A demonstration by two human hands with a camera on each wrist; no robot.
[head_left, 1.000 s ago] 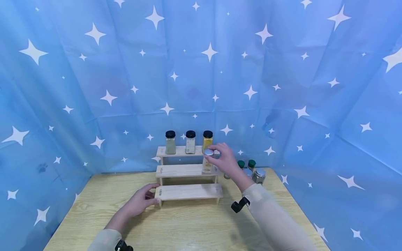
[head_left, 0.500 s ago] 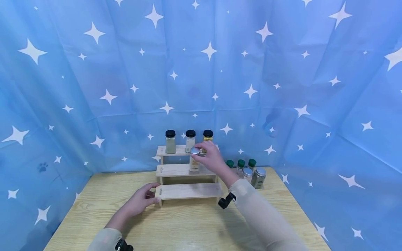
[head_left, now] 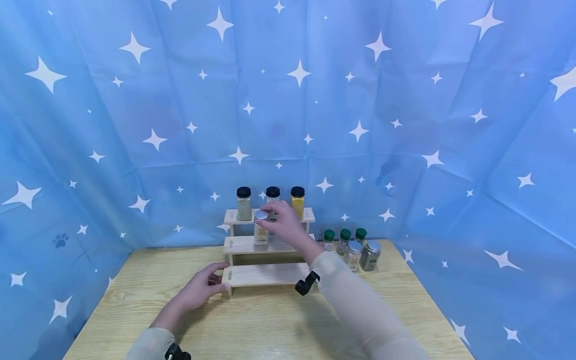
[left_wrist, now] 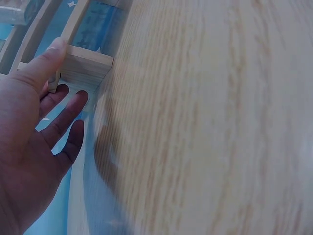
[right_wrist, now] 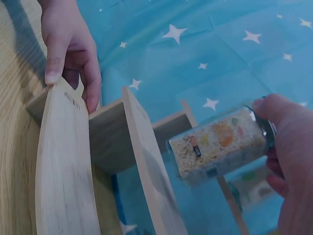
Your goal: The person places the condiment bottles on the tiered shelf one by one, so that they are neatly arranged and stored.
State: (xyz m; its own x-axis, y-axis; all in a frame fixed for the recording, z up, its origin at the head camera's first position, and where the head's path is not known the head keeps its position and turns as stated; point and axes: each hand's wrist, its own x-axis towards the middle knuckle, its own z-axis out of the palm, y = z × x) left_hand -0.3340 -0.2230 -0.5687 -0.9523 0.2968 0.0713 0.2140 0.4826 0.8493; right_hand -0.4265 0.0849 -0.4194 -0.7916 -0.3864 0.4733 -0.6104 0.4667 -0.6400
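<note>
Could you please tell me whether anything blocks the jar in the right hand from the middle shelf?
Nothing visible stands between the silver-lidded jar, held in the right hand, and the middle shelf below.

Cool, even light fills the head view; pale gleams on the silver lids (head_left: 373, 244) right of the shelf (head_left: 269, 275) suggest a source above. Soft-edged shadow spreads over the desk (head_left: 243, 330) in front of the shelf, below the right sleeve (head_left: 360, 310). The outermost stars look stretched. The left wrist view is dimmer and hazy, the left hand (left_wrist: 27, 142) casting a brownish shadow. The right wrist view is dull too, bowing the shelf's front board, with faint glare on the jar (right_wrist: 217, 142).
</note>
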